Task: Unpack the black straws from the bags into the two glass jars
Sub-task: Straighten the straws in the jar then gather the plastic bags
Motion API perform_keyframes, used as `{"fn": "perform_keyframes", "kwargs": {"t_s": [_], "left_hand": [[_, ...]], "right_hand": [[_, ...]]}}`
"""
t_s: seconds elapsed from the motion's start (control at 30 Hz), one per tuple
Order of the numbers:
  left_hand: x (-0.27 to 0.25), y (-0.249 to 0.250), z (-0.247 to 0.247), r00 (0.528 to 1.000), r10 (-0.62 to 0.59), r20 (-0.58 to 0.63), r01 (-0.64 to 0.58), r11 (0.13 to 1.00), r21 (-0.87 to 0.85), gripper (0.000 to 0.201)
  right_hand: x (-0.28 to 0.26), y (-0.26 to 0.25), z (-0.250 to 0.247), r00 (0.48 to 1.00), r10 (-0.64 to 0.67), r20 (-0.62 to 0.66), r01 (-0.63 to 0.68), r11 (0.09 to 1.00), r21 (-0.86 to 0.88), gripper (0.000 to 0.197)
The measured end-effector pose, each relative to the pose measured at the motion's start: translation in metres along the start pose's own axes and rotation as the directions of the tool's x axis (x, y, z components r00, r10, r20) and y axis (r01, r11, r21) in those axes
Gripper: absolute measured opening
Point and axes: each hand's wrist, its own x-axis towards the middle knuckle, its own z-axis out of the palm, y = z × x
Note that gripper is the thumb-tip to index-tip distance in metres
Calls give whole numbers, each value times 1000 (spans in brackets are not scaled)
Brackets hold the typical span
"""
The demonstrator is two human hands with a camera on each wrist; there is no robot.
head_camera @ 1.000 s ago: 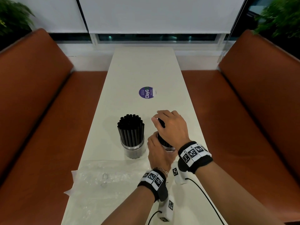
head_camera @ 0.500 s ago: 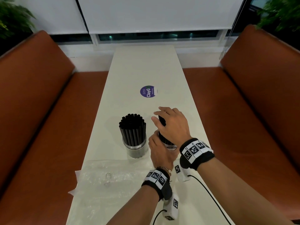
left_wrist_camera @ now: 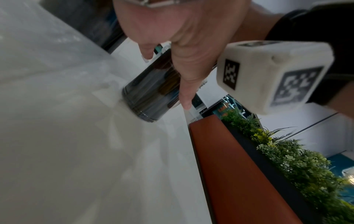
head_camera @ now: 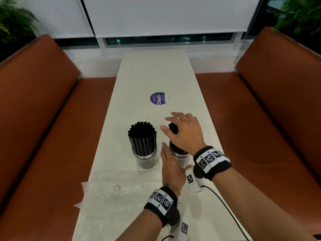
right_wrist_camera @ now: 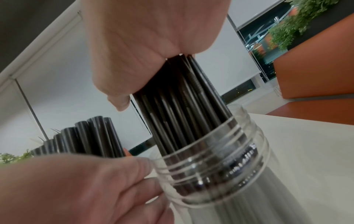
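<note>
A: Right hand (head_camera: 186, 132) sits over the tops of the black plastic straws (right_wrist_camera: 184, 103) standing in the right-hand clear glass jar (right_wrist_camera: 220, 171). Half a second ago its fingers were cupped lower round the bundle; now they are spread and lifted, palm on the straw ends. Grip slack, holding nothing that I can make out.

B: And the left hand (head_camera: 171, 168)?

A: Flat against the near-left side of that jar, fingers straight, thumb down the glass (left wrist view shows this best). A second ago it wrapped closer. Steadying, not clutching.

B: So the bundle is in.

A: In and upright, slightly fanned, ends above the threaded rim. The left-hand clear glass jar of black straws (head_camera: 143, 145) stands just beside, untouched, packed full.

B: The bags?

A: One crumpled clear plastic bag (head_camera: 111, 186) lies flat on the pale surface (head_camera: 154, 75) near the person, looking empty; I cannot tell whether a second lies under it.

B: Meaning?

A: I judge the unpacking is close to done: both jars loaded, hands loosening off. What seems left is tapping the right bundle level and letting go without tipping the jar.
</note>
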Motion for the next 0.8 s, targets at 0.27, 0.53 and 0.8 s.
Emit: {"fn": "perform_keyframes", "kwargs": {"t_s": [0.27,0.53,0.8], "left_hand": [[-19,-15,-23,997,-8,81,8,1000,6,122],[-40,-33,-44,994,-23,107,32,996,-86,123],[-81,-39,-101,998,54,32,-54,999,-2,81]], "right_hand": [[-3,1,-18,998,50,23,-50,998,27,54],[-11,18,-65,981,183,-63,-169,969,180,51],[-74,39,-97,899,436,-30,-395,839,374,62]]}}
